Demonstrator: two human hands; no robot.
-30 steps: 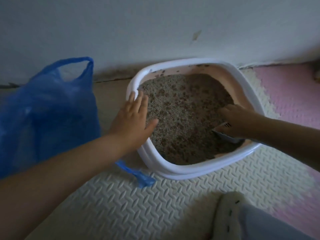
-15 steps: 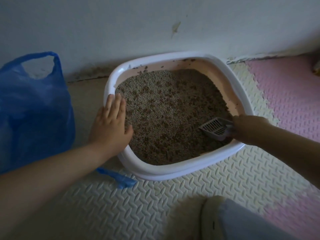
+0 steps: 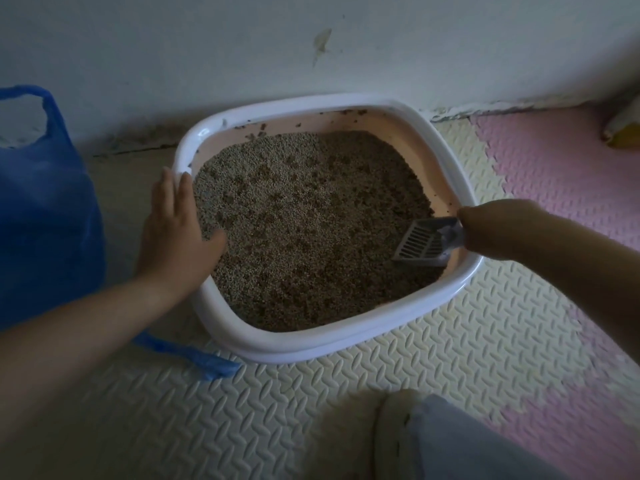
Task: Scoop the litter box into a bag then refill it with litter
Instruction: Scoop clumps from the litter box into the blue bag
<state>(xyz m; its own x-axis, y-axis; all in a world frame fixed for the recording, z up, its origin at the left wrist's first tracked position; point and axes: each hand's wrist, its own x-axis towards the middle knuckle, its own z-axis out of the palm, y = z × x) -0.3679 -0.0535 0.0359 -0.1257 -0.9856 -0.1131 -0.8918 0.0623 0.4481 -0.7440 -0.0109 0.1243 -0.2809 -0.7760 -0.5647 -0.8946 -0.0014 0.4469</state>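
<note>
A white-rimmed litter box (image 3: 450, 161) with a pink inner wall sits on the floor against the wall, filled with grey-brown litter (image 3: 304, 223). My left hand (image 3: 173, 233) lies flat with straight fingers on the box's left rim. My right hand (image 3: 498, 226) grips the handle of a grey slotted scoop (image 3: 420, 242), whose blade tilts down onto the litter at the box's right side. A blue plastic bag (image 3: 45, 216) stands open at the far left, one handle up.
Cream foam floor mats (image 3: 346, 393) lie in front, pink ones (image 3: 554, 181) to the right. A blue bag strap (image 3: 194, 356) trails by the box's front left. My slippered foot (image 3: 398, 438) shows at the bottom. A white and yellow object (image 3: 623, 128) sits at the far right.
My right hand drew back to the box's right edge and brought the scoop into sight. The left hand settled onto the left rim. The view shifted, so the bag sits farther left.
</note>
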